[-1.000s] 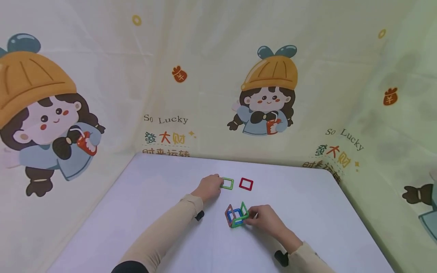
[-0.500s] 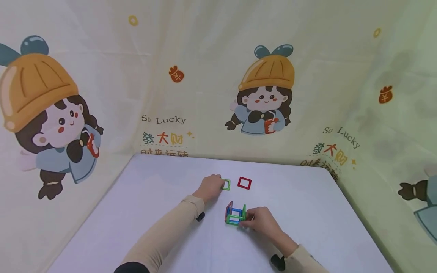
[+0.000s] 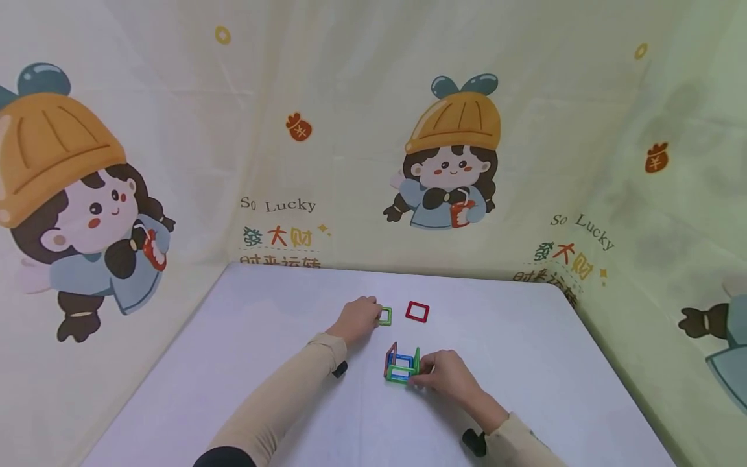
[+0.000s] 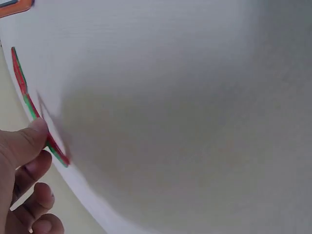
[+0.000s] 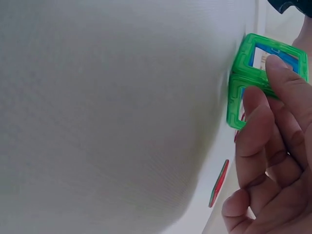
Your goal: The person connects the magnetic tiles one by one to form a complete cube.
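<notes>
At the far middle of the table, my left hand (image 3: 357,320) pinches a light-green square magnetic tile (image 3: 386,316) between thumb and fingers; part of it is hidden behind the fingertips. The left wrist view shows this tile (image 4: 57,152) edge-on, with red and green along its rim. Closer to me, the right hand (image 3: 452,375) holds the right side of a small box-like build (image 3: 401,374) of open-frame magnetic tiles. Green tiles (image 5: 237,73) form its near and right sides, blue ones show behind, and a brownish-red one (image 3: 388,367) stands at its left.
A dark-red square magnetic tile (image 3: 408,314) lies flat just right of the green one, beyond the build. The white table (image 3: 280,295) ends at a cartoon-printed cloth (image 3: 350,194) hanging behind and at both sides.
The right hand has turned the build, so its near green side now faces me more squarely. The light-green tile has shifted slightly left with the left fingers, and less of it shows.
</notes>
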Action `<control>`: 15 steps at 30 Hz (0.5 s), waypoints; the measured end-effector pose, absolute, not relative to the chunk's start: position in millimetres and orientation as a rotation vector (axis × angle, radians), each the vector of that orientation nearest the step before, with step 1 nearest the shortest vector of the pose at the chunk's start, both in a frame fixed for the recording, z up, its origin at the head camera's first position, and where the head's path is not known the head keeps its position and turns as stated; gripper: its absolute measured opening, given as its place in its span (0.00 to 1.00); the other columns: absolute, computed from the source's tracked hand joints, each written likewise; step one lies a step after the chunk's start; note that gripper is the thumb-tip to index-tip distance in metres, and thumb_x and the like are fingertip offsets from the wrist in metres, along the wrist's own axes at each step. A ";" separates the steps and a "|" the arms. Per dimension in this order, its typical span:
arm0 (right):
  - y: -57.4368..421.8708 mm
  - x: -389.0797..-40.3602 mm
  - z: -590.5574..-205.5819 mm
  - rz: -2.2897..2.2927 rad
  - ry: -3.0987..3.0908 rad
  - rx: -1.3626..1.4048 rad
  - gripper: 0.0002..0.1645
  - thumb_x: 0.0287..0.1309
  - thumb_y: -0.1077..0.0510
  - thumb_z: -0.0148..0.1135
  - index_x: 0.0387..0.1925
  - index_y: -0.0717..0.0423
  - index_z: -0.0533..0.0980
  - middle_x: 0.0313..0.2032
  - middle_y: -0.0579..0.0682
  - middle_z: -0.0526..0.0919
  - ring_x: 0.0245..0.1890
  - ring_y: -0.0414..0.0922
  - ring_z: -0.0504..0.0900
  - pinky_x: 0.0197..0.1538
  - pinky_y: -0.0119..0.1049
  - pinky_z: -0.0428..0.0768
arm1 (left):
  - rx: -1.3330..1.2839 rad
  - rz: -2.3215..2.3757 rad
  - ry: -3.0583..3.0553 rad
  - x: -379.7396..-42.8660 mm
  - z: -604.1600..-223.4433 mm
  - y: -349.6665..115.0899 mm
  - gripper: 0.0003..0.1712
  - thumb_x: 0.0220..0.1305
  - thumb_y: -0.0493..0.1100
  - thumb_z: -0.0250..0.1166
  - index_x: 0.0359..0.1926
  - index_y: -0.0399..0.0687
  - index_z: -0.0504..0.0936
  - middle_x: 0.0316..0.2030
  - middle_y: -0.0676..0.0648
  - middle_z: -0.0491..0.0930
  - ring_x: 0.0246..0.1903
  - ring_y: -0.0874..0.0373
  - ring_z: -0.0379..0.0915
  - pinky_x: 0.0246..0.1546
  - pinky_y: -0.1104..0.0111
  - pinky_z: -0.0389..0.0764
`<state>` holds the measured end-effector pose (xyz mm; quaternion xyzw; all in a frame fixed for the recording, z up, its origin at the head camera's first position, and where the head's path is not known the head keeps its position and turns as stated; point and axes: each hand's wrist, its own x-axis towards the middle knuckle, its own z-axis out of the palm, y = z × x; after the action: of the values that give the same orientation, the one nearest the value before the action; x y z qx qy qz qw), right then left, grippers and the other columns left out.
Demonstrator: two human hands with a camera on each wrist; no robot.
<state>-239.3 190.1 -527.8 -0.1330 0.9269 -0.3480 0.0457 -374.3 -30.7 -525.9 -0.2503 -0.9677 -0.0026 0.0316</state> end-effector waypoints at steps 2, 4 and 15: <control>190.1 -240.8 -528.1 -1.049 2.836 -0.406 0.12 0.50 0.52 0.81 0.22 0.47 0.83 0.19 0.38 0.79 0.22 0.37 0.72 0.25 0.29 0.68 | -0.782 0.022 -2.946 -373.1 -519.8 -29.7 0.06 0.69 0.45 0.70 0.44 0.50 0.87 0.39 0.52 0.81 0.38 0.57 0.75 0.41 0.65 0.83; 190.2 -241.6 -529.1 -1.040 2.841 -0.412 0.12 0.50 0.52 0.81 0.21 0.47 0.83 0.19 0.37 0.78 0.22 0.37 0.71 0.25 0.29 0.67 | -0.784 0.038 -2.923 -371.5 -513.4 -28.4 0.07 0.70 0.46 0.69 0.45 0.50 0.87 0.39 0.51 0.82 0.39 0.57 0.76 0.42 0.65 0.84; 190.3 -240.1 -529.8 -1.036 2.830 -0.364 0.12 0.49 0.52 0.82 0.22 0.47 0.84 0.20 0.39 0.79 0.22 0.38 0.72 0.25 0.29 0.69 | -0.815 0.065 -2.826 -369.3 -495.5 -24.1 0.05 0.72 0.45 0.67 0.42 0.53 0.88 0.38 0.53 0.82 0.39 0.58 0.76 0.39 0.67 0.83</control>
<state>-240.1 190.3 -529.8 -0.1197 0.9309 -0.3409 0.0532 -369.3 -24.1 -495.5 -0.2755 -0.9559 0.0221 0.0997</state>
